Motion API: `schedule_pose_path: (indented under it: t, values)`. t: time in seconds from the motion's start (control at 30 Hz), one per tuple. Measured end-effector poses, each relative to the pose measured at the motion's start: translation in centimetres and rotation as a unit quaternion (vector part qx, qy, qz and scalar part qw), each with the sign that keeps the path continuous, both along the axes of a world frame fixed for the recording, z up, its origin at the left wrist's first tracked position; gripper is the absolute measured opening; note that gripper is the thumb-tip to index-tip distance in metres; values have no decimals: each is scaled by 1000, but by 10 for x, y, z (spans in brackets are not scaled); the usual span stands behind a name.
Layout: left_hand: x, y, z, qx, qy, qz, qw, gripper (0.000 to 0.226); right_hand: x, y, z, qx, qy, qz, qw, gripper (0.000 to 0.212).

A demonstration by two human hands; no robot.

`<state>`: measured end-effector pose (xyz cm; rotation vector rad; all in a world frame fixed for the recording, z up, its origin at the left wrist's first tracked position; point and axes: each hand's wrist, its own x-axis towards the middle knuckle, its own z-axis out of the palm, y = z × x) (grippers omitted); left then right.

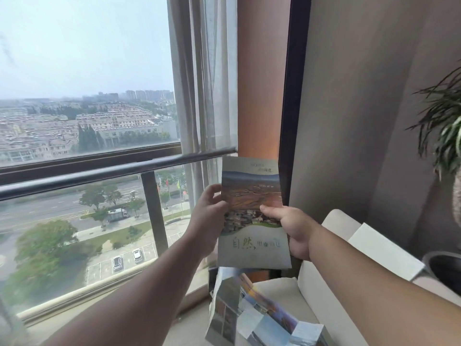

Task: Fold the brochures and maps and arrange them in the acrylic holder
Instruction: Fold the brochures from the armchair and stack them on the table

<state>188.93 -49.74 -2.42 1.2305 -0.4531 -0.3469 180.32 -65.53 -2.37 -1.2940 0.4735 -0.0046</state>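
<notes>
A folded brochure (pixel 252 196) with a landscape photo and green lettering is held upright in front of the window corner. My left hand (pixel 207 216) grips its left edge, thumb on the front. My right hand (pixel 291 231) grips its right edge, thumb across the photo. Below, several unfolded brochures and maps (pixel 252 310) lie in a loose pile on a pale seat. No acrylic holder can be made out in view.
A cream sofa (pixel 324 290) fills the lower right, with a white cushion (pixel 384 248) on it. A potted plant (pixel 446 136) stands at the right edge. A window with a metal rail (pixel 99 173) and a sheer curtain (pixel 199 96) lies left.
</notes>
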Motion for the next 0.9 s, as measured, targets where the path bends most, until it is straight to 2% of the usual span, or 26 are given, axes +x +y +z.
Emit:
schedule_pose_path:
  t: [0.13, 0.2, 0.3, 0.43, 0.63, 0.7, 0.8, 0.9]
  values:
    - [5, -1, -4, 47, -7, 46, 998, 34, 7, -4, 3, -26, -84, -108, 990, 23]
    - [7, -2, -7, 85, -18, 75, 993, 31, 10, -5, 4, -53, -108, -126, 985, 16]
    - [5, -4, -7, 121, 7, 69, 990, 31, 11, -2, 6, -70, -132, -120, 981, 21]
    - [4, -4, -6, 102, 78, 4, 992, 32, 12, 3, 4, -103, -137, -103, 980, 19]
    - [10, -4, -8, 47, 76, 27, 996, 25, 17, 2, -2, -233, -89, -124, 960, 14]
    - [11, -4, -7, 47, 55, 17, 997, 29, 19, 0, -4, -223, -78, -124, 964, 18]
    - [11, -3, -6, 35, 26, -9, 999, 34, 18, -2, -4, -167, -69, -84, 980, 35]
    - [10, -2, -5, 15, 21, -41, 999, 36, 13, -4, -2, -103, -57, -39, 992, 22]
